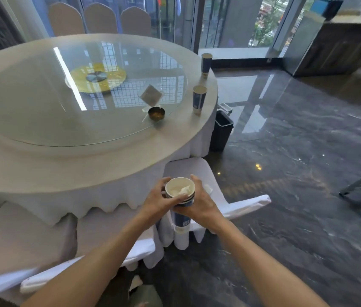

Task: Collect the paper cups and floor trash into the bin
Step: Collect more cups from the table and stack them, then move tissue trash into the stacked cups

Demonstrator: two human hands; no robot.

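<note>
A stack of blue and white paper cups (180, 218) is held upright between both hands, with crumpled white paper in the top cup. My left hand (159, 199) grips the rim from the left and my right hand (201, 201) wraps the stack from the right. Two more blue paper cups stand on the round table's right edge, one nearer (199, 99) and one farther (206, 63). A dark bin (221, 131) stands on the floor just right of the table. A scrap of white paper (135, 282) lies on the floor near my feet.
The round table (42, 165) has a white cloth, a glass turntable, a small brass ashtray (156, 113) and a tilted card stand (150, 95). White-covered chairs (199, 171) crowd the near side. Dark glossy marble floor stretches to the right. A wooden counter (338, 45) stands at far right.
</note>
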